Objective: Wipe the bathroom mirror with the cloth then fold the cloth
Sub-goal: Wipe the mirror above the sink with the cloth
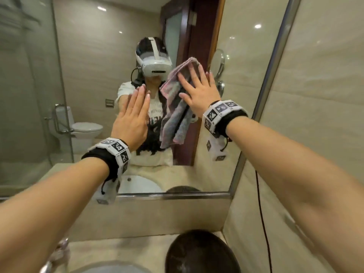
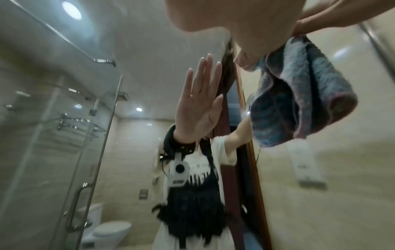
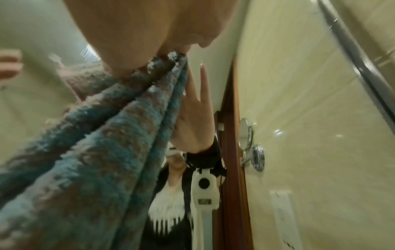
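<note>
Now wiping | right hand (image 1: pixel 199 93) flat, pressing cloth (image 1: pixel 175 107) on mirror (image 1: pixel 94 66), 1 o'clock | left hand (image 1: pixel 132 115) flat, empty | next: sweep unwiped glass, then fold.

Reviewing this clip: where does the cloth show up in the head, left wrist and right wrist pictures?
Head: the cloth is centre-right, pressed to the mirror under the flat right hand, its lower part hanging.
Left wrist: upper right, cloth hanging below the right hand.
Right wrist: cloth fills the left and centre, close up.
Shared landmark: the reflected brown door frame.
</note>
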`<state>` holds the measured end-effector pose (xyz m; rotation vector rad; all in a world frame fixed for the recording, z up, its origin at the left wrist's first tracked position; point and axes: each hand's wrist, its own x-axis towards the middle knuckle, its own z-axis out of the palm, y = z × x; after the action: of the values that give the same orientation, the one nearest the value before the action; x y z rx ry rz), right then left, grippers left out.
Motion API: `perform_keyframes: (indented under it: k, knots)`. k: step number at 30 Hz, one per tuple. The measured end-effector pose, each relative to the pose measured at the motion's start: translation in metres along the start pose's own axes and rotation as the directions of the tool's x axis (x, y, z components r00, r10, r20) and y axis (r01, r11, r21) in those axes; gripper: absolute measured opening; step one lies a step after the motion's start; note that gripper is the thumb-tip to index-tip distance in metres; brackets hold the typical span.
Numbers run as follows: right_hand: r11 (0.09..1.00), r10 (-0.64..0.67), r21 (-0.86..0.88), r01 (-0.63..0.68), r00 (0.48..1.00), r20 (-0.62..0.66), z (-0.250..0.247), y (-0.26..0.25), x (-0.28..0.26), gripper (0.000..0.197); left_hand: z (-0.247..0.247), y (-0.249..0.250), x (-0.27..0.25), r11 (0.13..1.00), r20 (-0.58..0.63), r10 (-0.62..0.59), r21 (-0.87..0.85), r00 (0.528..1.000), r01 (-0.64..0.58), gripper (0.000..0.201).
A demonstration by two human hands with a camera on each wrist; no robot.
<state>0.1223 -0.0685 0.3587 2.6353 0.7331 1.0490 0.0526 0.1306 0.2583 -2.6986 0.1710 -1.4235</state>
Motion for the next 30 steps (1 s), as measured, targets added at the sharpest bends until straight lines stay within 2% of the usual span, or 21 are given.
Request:
perform_keyframes:
  k: [2,5,9,15,17,19,22,25,28,30]
  knots:
    - [0.985,0.147,0.092,-0.144,0.989,-0.023,-0.034,0.019,0.028,0.058,-0.016,-0.005,0.035,1.0,-0.031,-0.018,0.011,0.999,0.018,0.066]
    - [0.896,0.372,0.266,-0.355,0.928,-0.018,-0.072,0.048,0.059,0.061,-0.041,-0.005,0.083,1.0,-0.09,-0.012,0.004,0.996,0.012,0.065]
    - [0.823,0.476,0.336,-0.458,0.879,0.032,-0.1,0.066,0.075,0.059,-0.065,0.007,0.135,0.997,-0.084,-0.055,-0.063,0.995,0.05,0.063]
    - [0.785,0.528,0.341,-0.517,0.846,0.069,-0.108,0.074,0.081,0.063,-0.077,0.025,0.18,0.969,0.07,-0.213,-0.11,0.975,0.22,0.068]
    - [0.778,0.543,0.335,-0.531,0.837,0.067,-0.111,0.074,0.083,0.062,-0.075,0.027,0.181,0.969,0.078,-0.224,-0.091,0.971,0.23,0.07]
    - [0.816,0.495,0.323,-0.479,0.868,0.035,-0.11,0.068,0.085,0.062,-0.072,0.024,0.18,0.976,0.071,-0.206,-0.056,0.976,0.21,0.071]
    - [0.929,0.296,0.23,-0.289,0.955,0.003,-0.112,0.049,0.094,0.063,-0.07,0.021,0.179,0.981,0.063,-0.192,-0.023,0.979,0.194,0.068]
    - [0.97,0.198,0.149,-0.194,0.98,-0.013,-0.12,0.035,0.104,0.063,-0.071,0.023,0.179,0.98,0.069,-0.198,-0.009,0.978,0.199,0.065]
    - [0.97,0.199,0.143,-0.195,0.98,-0.011,-0.12,0.042,0.107,0.066,-0.071,0.024,0.181,0.977,0.072,-0.212,-0.015,0.975,0.214,0.069]
    - [0.927,0.321,0.214,-0.309,0.947,-0.022,-0.118,0.057,0.105,0.067,-0.072,0.023,0.182,0.976,0.072,-0.218,-0.01,0.973,0.219,0.069]
